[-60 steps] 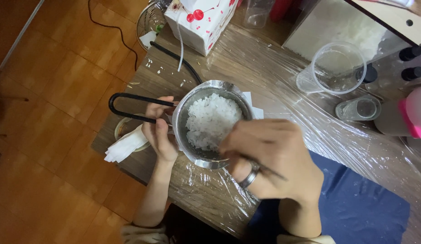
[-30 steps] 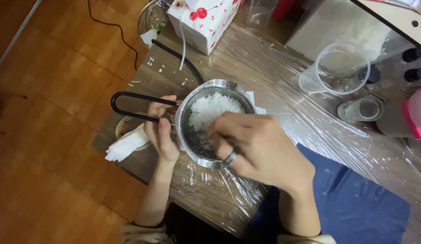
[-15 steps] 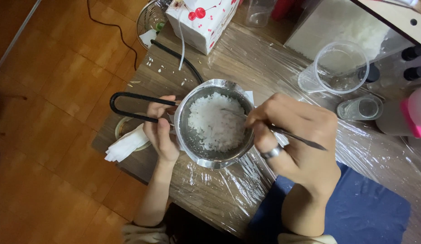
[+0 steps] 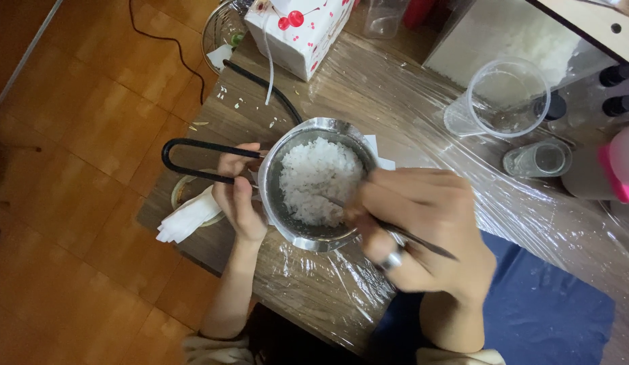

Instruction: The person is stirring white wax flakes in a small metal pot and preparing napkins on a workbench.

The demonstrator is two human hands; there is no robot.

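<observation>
Stirring seems underway: left hand [image 4: 239, 203] grips the steel saucepan [image 4: 319, 184] by its black loop handle [image 4: 193, 161] while right hand [image 4: 422, 226] pinches a thin utensil [image 4: 422, 243] dipped in white flakes [image 4: 318, 177] on the plastic-wrapped tabletop [image 4: 409, 108].

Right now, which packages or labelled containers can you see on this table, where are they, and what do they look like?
Carton: far edge of the table, beyond the pot; boxy, white with red cherry pictures.
Bottle: right edge; pale body, pink band, only partly in view.
No screens or signs visible.
</observation>
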